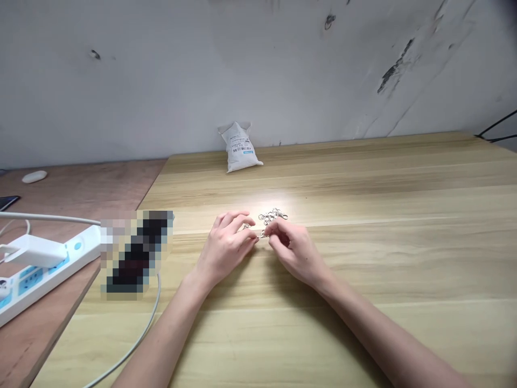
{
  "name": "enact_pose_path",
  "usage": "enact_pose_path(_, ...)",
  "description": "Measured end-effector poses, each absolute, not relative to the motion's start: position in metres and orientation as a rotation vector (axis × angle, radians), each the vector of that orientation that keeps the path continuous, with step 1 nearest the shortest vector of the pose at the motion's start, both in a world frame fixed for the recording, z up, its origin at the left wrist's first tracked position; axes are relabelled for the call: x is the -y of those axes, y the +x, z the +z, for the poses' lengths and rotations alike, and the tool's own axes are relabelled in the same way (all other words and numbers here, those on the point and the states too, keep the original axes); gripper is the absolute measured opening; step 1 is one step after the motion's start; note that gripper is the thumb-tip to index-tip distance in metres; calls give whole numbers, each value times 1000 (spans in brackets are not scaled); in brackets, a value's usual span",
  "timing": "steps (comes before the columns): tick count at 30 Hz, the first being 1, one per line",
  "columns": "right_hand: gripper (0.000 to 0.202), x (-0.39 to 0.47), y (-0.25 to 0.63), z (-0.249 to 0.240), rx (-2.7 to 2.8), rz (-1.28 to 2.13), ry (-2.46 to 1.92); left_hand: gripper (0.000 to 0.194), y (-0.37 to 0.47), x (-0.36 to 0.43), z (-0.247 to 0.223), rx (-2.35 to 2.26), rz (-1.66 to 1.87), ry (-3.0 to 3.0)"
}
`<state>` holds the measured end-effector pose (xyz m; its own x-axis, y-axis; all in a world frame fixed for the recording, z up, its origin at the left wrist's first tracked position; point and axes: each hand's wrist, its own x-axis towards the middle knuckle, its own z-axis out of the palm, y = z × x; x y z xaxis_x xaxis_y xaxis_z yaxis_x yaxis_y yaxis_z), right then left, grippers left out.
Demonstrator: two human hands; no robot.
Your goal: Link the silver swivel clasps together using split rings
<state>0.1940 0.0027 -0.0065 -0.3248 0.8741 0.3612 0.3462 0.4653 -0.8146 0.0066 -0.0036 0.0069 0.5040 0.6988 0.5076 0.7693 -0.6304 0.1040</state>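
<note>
A small silvery metal clasp [263,234] with a ring is held just above the tabletop between the fingertips of both hands. My left hand [226,240] pinches its left end with thumb and forefinger, the other fingers curved above. On the right end, the thumb and forefinger of my right hand [297,248] are closed. Just beyond my right hand lies a small pile of metal clasps and rings [272,215]. A few more metal pieces [246,226] show behind my left fingers, partly hidden by them. The finest parts are too small to make out.
A white plastic packet [241,148] with a printed label stands near the wall. To the left are a blurred-out dark device [139,253], a white cable [151,318], a power strip [81,248] with a charger [38,252], and a white case [34,177] on a lower brown surface [97,186].
</note>
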Motion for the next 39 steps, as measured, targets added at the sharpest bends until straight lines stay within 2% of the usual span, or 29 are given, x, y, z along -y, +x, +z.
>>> enact_pose_path(7, 19, -8, 203, -3, 2023, 711, -1105, 7, 6, 5, 9, 1334, -976, -2630)
enact_pose_path(16, 20, -4, 203, 2, 2106, 953, -903, 8, 8, 8, 16, 1418, -1322, -2709)
enact_pose_path(20, 22, -4, 202, 2, 2074, 984, -906, 11, 8, 8, 15, 1492, -1319, -2733)
enact_pose_path(25, 22, -5, 200, 0, 2062, 991, -934, 4, 9, 9, 14, 1411, -1295, -2633)
enact_pose_path(29, 25, -6, 201, -1, 2060, 988, -947, 11, 10, 10, 14, 1316, -1223, -2630)
enact_pose_path(39, 18, -3, 201, -7, 2200, 642, -948, 12, 8, 9, 13, 1328, -1168, -2673)
